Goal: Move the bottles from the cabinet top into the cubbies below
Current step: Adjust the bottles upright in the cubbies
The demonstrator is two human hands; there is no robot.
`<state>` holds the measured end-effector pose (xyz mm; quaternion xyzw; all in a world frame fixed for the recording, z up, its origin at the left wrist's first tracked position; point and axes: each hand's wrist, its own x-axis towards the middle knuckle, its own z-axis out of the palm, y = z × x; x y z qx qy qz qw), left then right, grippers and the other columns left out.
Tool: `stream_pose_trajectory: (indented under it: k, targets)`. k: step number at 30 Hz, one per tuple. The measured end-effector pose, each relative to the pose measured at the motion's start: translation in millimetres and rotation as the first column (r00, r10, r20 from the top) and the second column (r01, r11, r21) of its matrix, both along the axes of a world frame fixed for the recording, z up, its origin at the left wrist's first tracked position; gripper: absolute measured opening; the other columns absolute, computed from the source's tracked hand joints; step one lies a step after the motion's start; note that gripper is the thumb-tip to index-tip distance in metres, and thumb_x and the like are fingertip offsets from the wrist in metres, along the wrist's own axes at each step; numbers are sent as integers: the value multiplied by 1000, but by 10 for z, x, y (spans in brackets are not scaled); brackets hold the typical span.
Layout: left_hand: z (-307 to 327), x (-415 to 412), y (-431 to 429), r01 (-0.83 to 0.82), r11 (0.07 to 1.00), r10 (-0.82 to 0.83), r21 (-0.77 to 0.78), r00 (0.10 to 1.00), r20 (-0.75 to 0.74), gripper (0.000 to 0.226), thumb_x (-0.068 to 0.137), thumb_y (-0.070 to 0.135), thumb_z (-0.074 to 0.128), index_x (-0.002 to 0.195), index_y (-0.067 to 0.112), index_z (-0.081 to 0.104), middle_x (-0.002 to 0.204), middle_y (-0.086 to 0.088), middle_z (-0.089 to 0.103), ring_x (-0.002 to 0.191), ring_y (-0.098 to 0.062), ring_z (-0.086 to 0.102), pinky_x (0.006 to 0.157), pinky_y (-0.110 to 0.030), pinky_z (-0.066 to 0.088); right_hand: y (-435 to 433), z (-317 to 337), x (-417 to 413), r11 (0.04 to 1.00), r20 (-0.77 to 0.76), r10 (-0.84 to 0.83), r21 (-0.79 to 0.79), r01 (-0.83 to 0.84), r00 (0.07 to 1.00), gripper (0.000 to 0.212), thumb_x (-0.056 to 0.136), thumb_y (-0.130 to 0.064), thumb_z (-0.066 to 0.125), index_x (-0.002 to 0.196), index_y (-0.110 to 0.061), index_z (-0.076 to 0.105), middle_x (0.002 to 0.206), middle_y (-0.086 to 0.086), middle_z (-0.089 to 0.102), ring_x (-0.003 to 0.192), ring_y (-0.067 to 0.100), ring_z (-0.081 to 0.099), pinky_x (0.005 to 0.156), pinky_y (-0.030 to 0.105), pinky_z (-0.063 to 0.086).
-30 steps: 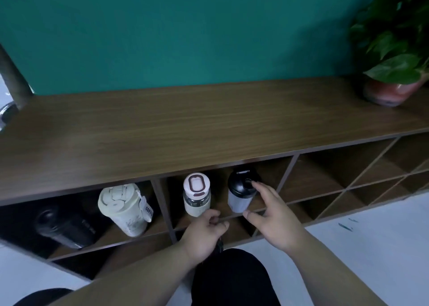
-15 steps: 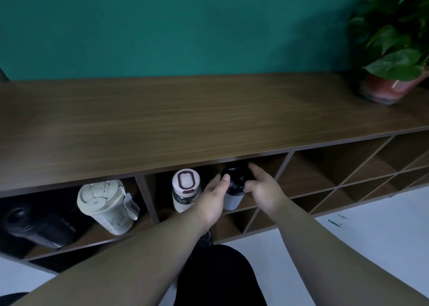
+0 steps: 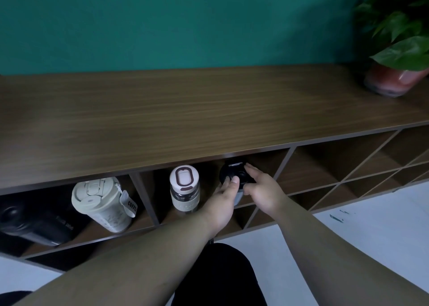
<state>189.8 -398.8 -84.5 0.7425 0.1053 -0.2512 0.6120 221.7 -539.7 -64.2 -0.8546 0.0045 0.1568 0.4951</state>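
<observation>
Both hands, left hand [image 3: 224, 195] and right hand [image 3: 261, 188], cup the black-lidded bottle [image 3: 234, 174] near the shelf's front edge; a nudge could topple it out.

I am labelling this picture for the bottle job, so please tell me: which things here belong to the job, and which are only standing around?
Part of the job:
- black-lidded bottle, both hands on it: left hand, right hand
- white-lidded glass bottle
- cream coffee cup
- black bottle
- cabinet top
- cubbies

Just standing around:
- potted plant
</observation>
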Motion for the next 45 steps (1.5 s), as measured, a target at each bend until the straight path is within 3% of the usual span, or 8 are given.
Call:
stream_pose_trajectory:
  k: [3,10,14,19,25,31,35,45]
  targets:
    - [-28,13,38,-23,1000,23,-20,1000,12,93,84,84,26,166,40,22,177,11,16,164,-15,10,134,-50,6,21,-14,-33,1000,9,0,-17,0,1000,73,83,-6,55,151,-22,34,162,-5,24,150,15,19,110,25,18]
    - [61,-206,235,-47,995,54,-88,995,82,65,107,58,37,165,33,25,160,21,33,153,-4,26,122,-24,15,85,6,-171,990,136,-44,-129,62,990,82,85,-15,57,156,-22,16,166,-2,13,152,12,6,122,36,10]
    - [56,-589,584,-56,998,59,-42,997,53,40,108,50,42,145,38,52,140,18,51,135,-5,44,116,-26,27,370,100,-387,986,318,4,-157,49,948,72,86,-17,56,153,-26,29,163,-8,18,150,11,13,121,38,21]
    - [-42,-744,979,-313,949,317,-46,940,123,27,108,43,44,119,29,64,129,7,70,128,-17,60,106,-30,37,800,176,-398,985,227,135,-133,-107,965,69,87,-20,56,151,-30,34,159,-15,26,146,7,25,118,28,23]
    - [-286,-437,1138,-348,924,368,-158,921,126,112,66,102,41,162,46,27,166,18,36,156,-12,32,132,-49,23,1078,162,-263,985,137,154,-104,-141,978,67,84,-14,58,146,-33,41,151,-11,39,138,10,37,98,18,25]
    - [-368,-326,1054,-268,924,314,-274,939,139,121,59,106,42,161,39,37,164,10,47,154,-12,40,132,-45,23,1169,94,-178,985,86,169,-57,-165,982,56,84,-14,55,137,-33,53,142,-13,43,119,5,44,91,20,35]
    - [-357,-343,1041,-287,913,332,-289,935,121,126,57,106,45,162,38,35,168,9,41,157,-10,34,133,-44,18,1177,10,-145,984,63,168,-74,-164,984,61,83,-16,54,142,-30,50,157,-12,32,141,11,34,101,22,34]
    - [-380,-334,1003,-269,920,320,-287,936,149,122,62,105,42,164,40,29,171,14,34,158,-5,28,134,-43,16,1119,-65,-142,989,66,145,-16,-144,987,62,85,-14,56,144,-31,47,160,-14,26,146,8,25,96,12,25]
